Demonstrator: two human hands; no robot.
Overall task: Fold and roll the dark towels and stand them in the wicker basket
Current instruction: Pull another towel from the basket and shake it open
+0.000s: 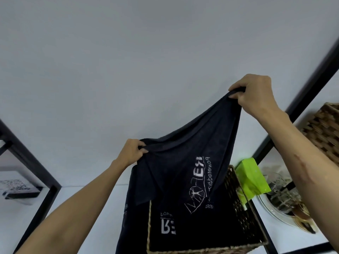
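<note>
Right hand grip: the right hand [256, 96] is closed on a bunched corner of a dark towel [185, 173], thumb and fingers pinching the cloth.
Left hand grip: the left hand [131, 153] pinches the towel's other upper edge, fingers curled tight over a fold.
Hand pose: both forearms reach up and away from the person; the right hand is held higher and farther than the left, so the top edge of the cloth slopes down to the left.
Towel: it hangs spread between the two hands, white printed lettering and a line drawing showing mirrored on the cloth.
Towel's lower part: it drops into and in front of the wicker basket [240, 204]; more dark printed cloth lies there, and whether that is a second towel or the same one cannot be told.
Basket: it stands near the person, at the bottom centre, on a white shelf surface [77, 208], its right wall and near rim visible.
Right of the basket: a bright green box [251, 178] leans just beside the basket's far right corner; beyond it a white plate [271, 209] carries blurred glassware.
Far right: a second woven basket [324, 131] sits on a higher level.
Frame: black metal bars [300, 99] cross at the right and left.
Behind: a plain pale wall [146, 52].
</note>
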